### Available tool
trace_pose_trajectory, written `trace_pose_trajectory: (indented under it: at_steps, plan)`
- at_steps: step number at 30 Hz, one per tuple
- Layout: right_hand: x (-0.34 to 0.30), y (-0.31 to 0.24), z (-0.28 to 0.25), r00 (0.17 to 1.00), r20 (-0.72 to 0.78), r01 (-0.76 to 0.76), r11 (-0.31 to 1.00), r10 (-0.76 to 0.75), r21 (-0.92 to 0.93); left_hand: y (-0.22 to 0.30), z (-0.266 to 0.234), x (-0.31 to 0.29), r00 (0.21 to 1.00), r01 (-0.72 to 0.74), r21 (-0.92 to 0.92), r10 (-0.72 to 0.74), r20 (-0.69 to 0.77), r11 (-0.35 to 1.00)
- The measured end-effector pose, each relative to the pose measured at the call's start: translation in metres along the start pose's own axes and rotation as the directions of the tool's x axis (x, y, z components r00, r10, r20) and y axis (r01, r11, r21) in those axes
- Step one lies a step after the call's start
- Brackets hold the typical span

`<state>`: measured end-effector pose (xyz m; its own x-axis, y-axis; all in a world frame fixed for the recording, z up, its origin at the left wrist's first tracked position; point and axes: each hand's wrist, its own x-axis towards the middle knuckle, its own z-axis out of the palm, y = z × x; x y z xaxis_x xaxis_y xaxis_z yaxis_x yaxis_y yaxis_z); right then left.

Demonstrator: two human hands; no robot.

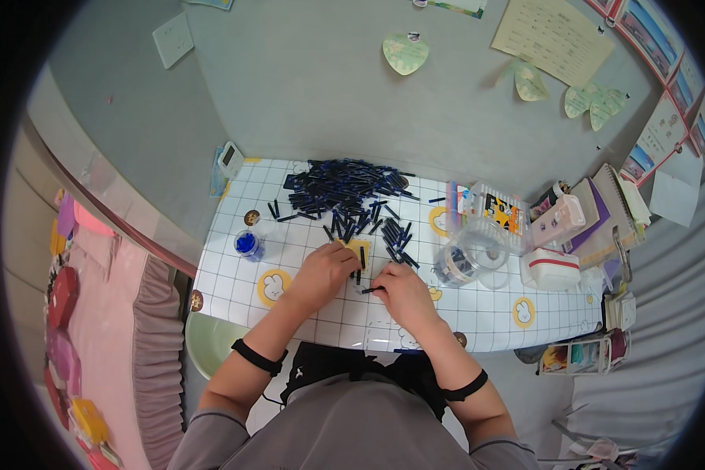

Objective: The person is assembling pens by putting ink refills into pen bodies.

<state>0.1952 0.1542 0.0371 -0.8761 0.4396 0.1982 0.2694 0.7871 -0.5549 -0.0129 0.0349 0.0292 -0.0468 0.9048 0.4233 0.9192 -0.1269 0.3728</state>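
Many short dark-blue sticks [345, 186], which look like pen ink cartridges, lie heaped at the back of the table, with looser ones spread toward me. My right hand [406, 296] pinches one dark ink cartridge [372, 291] near the table's front. Close by on the left, my left hand [323, 272] has its fingers drawn together beside a yellow patch [360, 249]; what they grip, if anything, is hidden. Another cartridge [362, 257] lies just right of those fingertips. Left of my left hand stands a small clear jar [249, 246] with bright blue contents.
A clear round tub [453, 265] with dark pieces inside stands right of my right hand, beside a clear lid [492, 254]. Clear boxes [503, 213], a white-and-red pouch [552, 269] and notebooks [603, 207] crowd the right end. A wall borders the back.
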Motion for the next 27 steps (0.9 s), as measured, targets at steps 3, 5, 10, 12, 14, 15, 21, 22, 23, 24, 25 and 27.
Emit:
trace_pose_trajectory:
  at_steps: [3, 5, 10, 12, 14, 15, 21, 22, 23, 24, 25, 27]
  plan:
    - [-0.003, 0.006, 0.000, 0.999, -0.032, -0.025, 0.998, 0.024, -0.058, -0.002, -0.006, 0.005, 0.996, -0.066, 0.047, 0.063, 0.063, 0.997]
    - [-0.003, 0.008, 0.000, 0.998, -0.045, -0.043, 0.997, 0.041, -0.065, -0.003, -0.009, 0.004, 0.993, -0.092, 0.074, 0.085, 0.086, 0.993]
    - [0.004, 0.008, -0.002, 0.995, -0.016, -0.097, 0.988, 0.095, -0.121, 0.001, -0.013, -0.003, 0.992, -0.011, 0.044, 0.006, 0.125, 0.999]
    - [0.009, -0.002, -0.003, 0.993, -0.103, -0.071, 0.988, 0.057, -0.139, 0.003, -0.015, -0.006, 0.992, 0.027, 0.042, -0.032, 0.123, 0.999]
    - [0.015, -0.007, 0.001, 0.995, -0.088, -0.046, 0.994, 0.037, -0.103, 0.006, -0.018, -0.008, 0.981, 0.095, 0.075, -0.106, 0.164, 0.993]
    - [0.017, -0.009, 0.004, 0.997, -0.072, -0.024, 0.997, 0.019, -0.068, 0.005, -0.017, -0.010, 0.981, 0.096, 0.078, -0.107, 0.162, 0.992]
    - [0.031, -0.013, 0.023, 1.000, -0.019, -0.025, 0.998, 0.024, -0.062, 0.006, -0.006, -0.018, 0.954, 0.283, -0.002, -0.281, 0.105, 0.959]
    - [0.031, -0.014, 0.024, 1.000, -0.017, -0.022, 0.998, 0.021, -0.061, 0.007, -0.003, -0.017, 0.943, 0.323, -0.048, -0.317, 0.099, 0.945]
    - [0.031, -0.014, 0.024, 1.000, -0.013, -0.015, 0.998, 0.015, -0.054, 0.008, -0.001, -0.016, 0.931, 0.362, -0.095, -0.353, 0.096, 0.927]
    - [0.031, -0.015, 0.024, 1.000, -0.009, -0.009, 0.999, 0.008, -0.047, 0.008, 0.001, -0.015, 0.930, 0.364, -0.095, -0.355, 0.095, 0.927]
    - [0.030, -0.014, 0.025, 1.000, -0.008, -0.009, 0.999, 0.009, -0.047, 0.009, 0.003, -0.012, 0.924, 0.381, -0.153, -0.373, 0.077, 0.912]
    - [0.029, -0.012, 0.025, 0.997, -0.076, -0.005, 1.000, 0.006, 0.014, 0.011, 0.008, -0.010, 0.918, 0.396, -0.213, -0.392, 0.061, 0.893]
